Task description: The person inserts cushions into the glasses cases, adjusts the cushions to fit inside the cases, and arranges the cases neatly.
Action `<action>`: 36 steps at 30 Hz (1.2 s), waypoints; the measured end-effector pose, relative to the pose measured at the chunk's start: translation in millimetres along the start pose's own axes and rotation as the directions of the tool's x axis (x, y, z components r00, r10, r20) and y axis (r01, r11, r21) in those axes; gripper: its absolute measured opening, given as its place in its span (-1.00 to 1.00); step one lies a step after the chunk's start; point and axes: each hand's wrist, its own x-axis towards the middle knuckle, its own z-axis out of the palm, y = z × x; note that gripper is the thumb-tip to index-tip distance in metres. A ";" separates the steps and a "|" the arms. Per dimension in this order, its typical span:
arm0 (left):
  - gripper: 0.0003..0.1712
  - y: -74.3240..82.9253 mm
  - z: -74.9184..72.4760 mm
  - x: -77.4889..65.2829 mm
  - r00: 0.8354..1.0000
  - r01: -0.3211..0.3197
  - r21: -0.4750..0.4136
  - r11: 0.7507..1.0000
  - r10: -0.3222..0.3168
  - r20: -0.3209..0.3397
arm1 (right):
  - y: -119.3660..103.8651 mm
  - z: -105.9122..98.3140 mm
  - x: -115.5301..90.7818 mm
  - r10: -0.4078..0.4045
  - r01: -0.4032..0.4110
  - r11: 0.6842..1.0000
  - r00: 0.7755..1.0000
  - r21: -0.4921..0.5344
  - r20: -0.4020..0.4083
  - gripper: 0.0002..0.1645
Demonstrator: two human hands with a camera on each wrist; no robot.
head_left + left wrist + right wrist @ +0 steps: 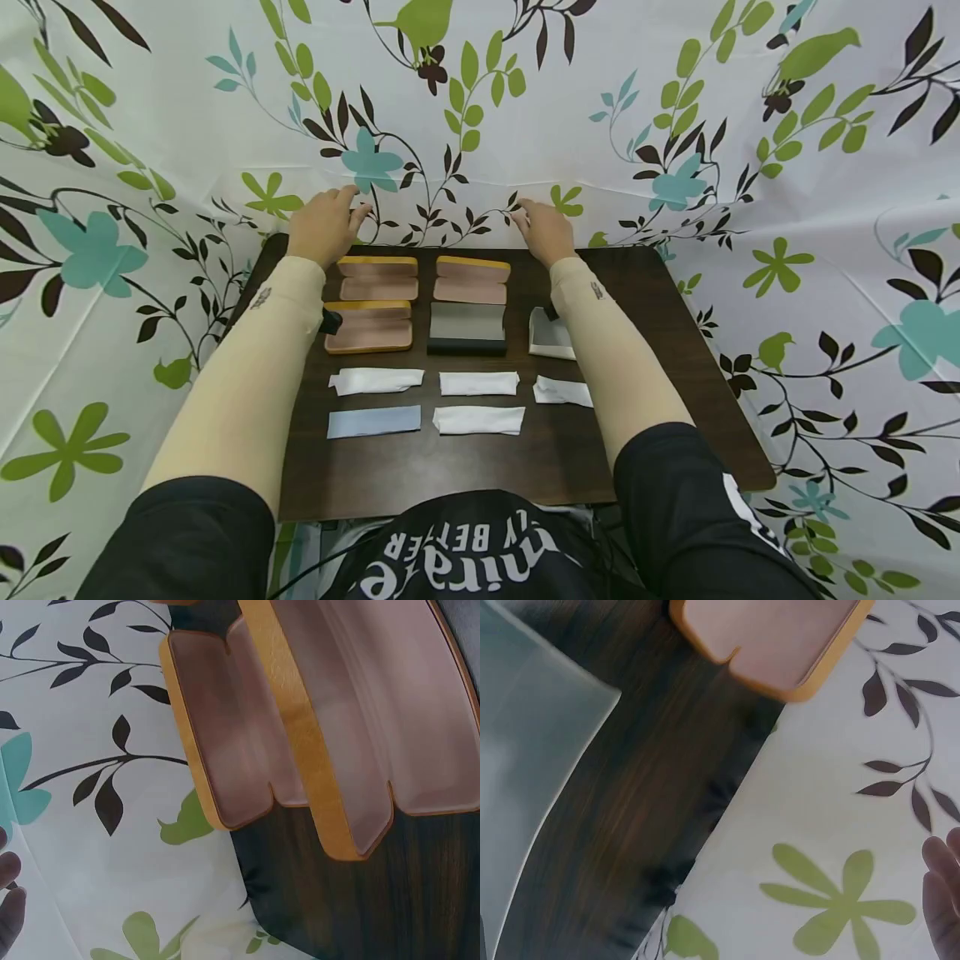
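Observation:
My left hand (322, 223) is raised over the far left edge of the table, fingers loosely bent and nothing in them. My right hand (546, 231) hovers past the far edge on the right, also holding nothing. Between and below them lie opened glasses cases with yellow shells and pink linings: one back left (378, 287), one front left (369, 332), one back middle (471, 290). A dark case with grey lining (467, 325) is at front middle. Under the right forearm a white case (551, 337) with grey lining is partly hidden.
Nearer the body lie folded cloths: white ones (377, 381) (478, 383) (478, 421) (561, 392) and a blue one (373, 422). All rest on a dark wooden table (517, 475). A leaf-patterned white curtain (480, 167) hangs behind and around it.

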 end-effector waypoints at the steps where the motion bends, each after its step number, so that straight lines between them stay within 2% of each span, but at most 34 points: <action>1: -0.38 1.1 0.8 -1.0 1.000 -0.002 -0.015 1.000 0.002 -0.011 | -1.0 0.2 -1.3 -0.008 0.008 1.000 1.000 0.014 -0.009 -0.40; 4: -0.45 3.4 3.8 -4.7 0.999 -0.005 -0.060 0.998 0.003 -0.035 | -4.5 0.3 -6.5 -0.043 0.045 0.997 0.998 0.066 -0.037 -0.47; 7: -0.47 4.7 5.9 -11.0 0.999 0.007 -0.148 0.989 -0.014 -0.041 | -7.3 1.1 -13.5 -0.068 0.073 0.989 0.997 0.126 -0.044 -0.53; 12: -0.45 7.3 10.8 -26.7 0.998 0.042 -0.322 0.946 -0.052 -0.023 | -10.8 1.9 -29.2 -0.074 0.076 0.978 0.997 0.193 -0.015 -0.59; 17: -0.49 15.2 21.6 -48.1 0.999 0.032 -0.389 0.921 -0.036 -0.003 | -12.3 6.5 -50.4 -0.070 0.067 0.962 0.998 0.264 0.003 -0.63; 19: -0.50 21.6 28.4 -58.4 1.000 0.018 -0.390 0.921 -0.014 0.013 | -10.8 12.6 -62.9 -0.058 0.054 0.950 0.998 0.309 0.004 -0.65; 23: -0.62 41.5 47.4 -82.5 0.996 -0.022 -0.394 0.919 0.052 0.066 | -6.4 28.8 -96.2 -0.013 -0.012 0.924 0.998 0.383 0.064 -0.71; 27: -0.73 64.2 69.0 -105.1 0.975 -0.090 -0.381 0.920 0.159 0.153 | -3.6 41.2 -129.0 0.015 -0.078 0.905 0.988 0.419 0.152 -0.74; 32: -0.81 85.2 90.4 -125.4 0.949 -0.120 -0.345 0.931 0.210 0.236 | 0.1 57.1 -159.5 -0.020 -0.064 0.916 0.979 0.396 0.205 -0.77; 36: -0.84 96.3 106.2 -139.0 0.934 -0.139 -0.307 0.942 0.228 0.275 | 1.6 73.8 -181.3 -0.074 -0.044 0.921 0.956 0.386 0.284 -0.82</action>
